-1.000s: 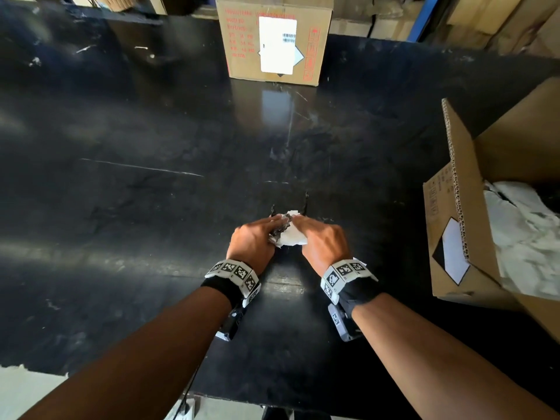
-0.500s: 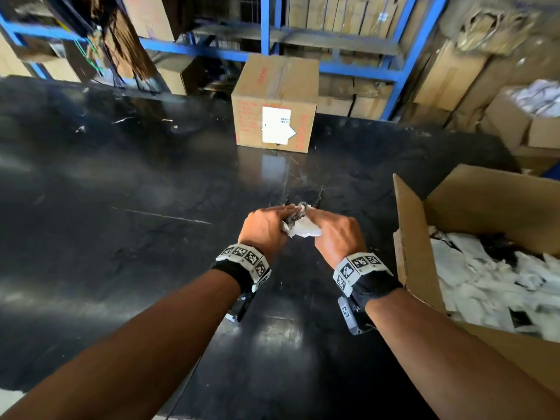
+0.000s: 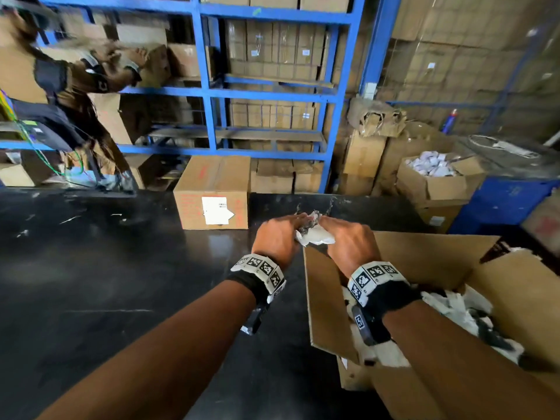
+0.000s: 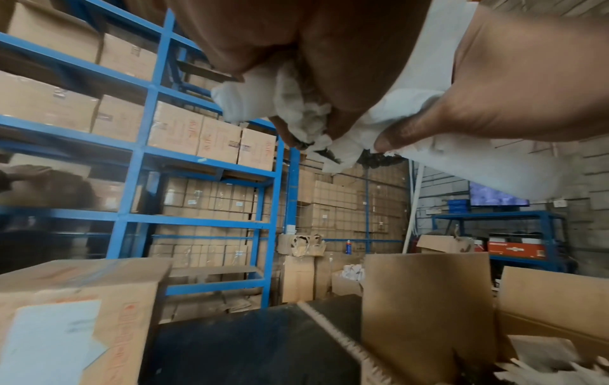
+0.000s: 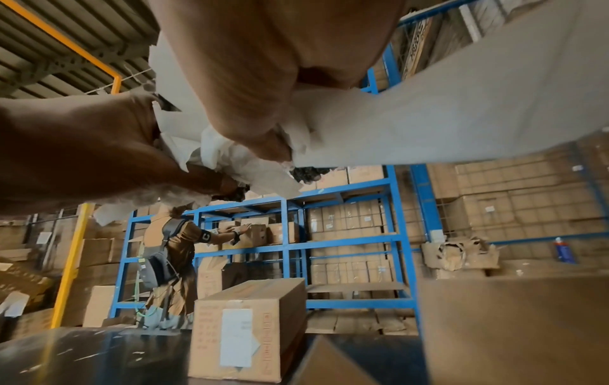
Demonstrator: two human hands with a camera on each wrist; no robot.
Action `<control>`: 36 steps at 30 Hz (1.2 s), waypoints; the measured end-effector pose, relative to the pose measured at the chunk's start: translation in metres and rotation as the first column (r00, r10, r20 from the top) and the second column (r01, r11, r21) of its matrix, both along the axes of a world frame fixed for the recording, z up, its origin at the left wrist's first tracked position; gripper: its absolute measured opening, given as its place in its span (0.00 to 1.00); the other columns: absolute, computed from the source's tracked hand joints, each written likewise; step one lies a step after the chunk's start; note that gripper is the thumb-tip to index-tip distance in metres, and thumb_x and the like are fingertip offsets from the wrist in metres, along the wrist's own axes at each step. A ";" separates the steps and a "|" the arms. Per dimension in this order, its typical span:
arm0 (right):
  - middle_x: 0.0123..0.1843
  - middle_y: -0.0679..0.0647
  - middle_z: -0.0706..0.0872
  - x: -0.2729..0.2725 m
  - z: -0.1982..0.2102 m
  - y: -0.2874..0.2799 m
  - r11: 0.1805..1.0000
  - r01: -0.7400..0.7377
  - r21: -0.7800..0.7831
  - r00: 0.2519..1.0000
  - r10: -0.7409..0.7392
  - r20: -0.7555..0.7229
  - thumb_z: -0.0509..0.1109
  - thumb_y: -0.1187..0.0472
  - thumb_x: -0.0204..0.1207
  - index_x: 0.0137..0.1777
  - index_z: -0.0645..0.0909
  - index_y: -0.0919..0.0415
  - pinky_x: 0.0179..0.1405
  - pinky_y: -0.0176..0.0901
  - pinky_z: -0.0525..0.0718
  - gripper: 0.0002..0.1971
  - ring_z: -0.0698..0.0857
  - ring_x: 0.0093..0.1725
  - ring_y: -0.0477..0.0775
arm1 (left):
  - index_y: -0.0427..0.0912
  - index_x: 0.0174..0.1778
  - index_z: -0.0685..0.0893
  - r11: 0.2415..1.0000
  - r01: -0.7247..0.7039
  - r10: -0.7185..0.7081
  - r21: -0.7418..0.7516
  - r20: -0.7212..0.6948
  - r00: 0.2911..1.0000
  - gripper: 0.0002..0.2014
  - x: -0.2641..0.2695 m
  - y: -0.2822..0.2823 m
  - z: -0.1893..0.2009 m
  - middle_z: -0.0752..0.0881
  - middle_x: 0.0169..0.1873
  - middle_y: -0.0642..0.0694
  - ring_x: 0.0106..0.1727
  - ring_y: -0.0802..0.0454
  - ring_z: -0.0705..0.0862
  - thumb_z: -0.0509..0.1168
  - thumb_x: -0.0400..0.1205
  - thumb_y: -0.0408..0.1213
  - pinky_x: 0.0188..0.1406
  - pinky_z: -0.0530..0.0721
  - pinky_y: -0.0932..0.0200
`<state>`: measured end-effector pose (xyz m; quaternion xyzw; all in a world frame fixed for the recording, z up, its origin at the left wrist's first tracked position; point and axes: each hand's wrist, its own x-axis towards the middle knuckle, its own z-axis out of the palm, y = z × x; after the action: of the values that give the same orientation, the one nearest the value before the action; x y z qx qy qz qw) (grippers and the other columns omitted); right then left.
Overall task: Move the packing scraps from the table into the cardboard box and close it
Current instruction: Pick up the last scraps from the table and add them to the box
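Both hands hold one bunch of white and dark packing scraps (image 3: 313, 234) in the air, at the left flap of the open cardboard box (image 3: 327, 301). My left hand (image 3: 280, 237) grips the bunch from the left and my right hand (image 3: 348, 241) grips it from the right. In the left wrist view crumpled white paper (image 4: 296, 104) is squeezed between curled fingers. The right wrist view shows the same scraps (image 5: 237, 156) pinched between both hands. The box stands at the table's right side and holds several white and dark scraps (image 3: 472, 316). Its flaps stand up.
A closed cardboard box (image 3: 212, 192) with a white label stands at the far edge of the black table (image 3: 106, 283). Blue shelving (image 3: 209, 95) stacked with cartons rises behind. A person (image 3: 66, 95) handles a carton at the far left. Another open box of white scraps (image 3: 433, 177) sits at the back right.
Both hands lifted the bunch of scraps off the table and carried it right, up to the open box's left flap. The camera tilted up toward the shelving.
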<state>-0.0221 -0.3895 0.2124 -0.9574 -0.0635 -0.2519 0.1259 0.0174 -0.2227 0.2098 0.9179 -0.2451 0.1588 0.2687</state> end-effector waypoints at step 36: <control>0.85 0.49 0.21 -0.010 -0.167 -0.396 0.980 -0.195 -0.037 0.326 0.029 -0.945 0.80 0.18 0.33 0.75 0.20 0.21 0.79 0.84 0.52 0.81 0.32 0.85 0.76 | 0.82 0.73 0.24 0.708 0.391 0.221 0.589 -0.710 0.669 0.77 -0.016 -0.327 -0.172 0.23 0.83 0.50 0.80 0.25 0.23 0.82 0.45 0.72 0.63 0.50 0.04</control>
<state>-0.0323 -0.7854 0.0449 -0.9264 -0.0630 0.3609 0.0874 0.0012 -0.5493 0.0376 0.9163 -0.2024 -0.3451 -0.0173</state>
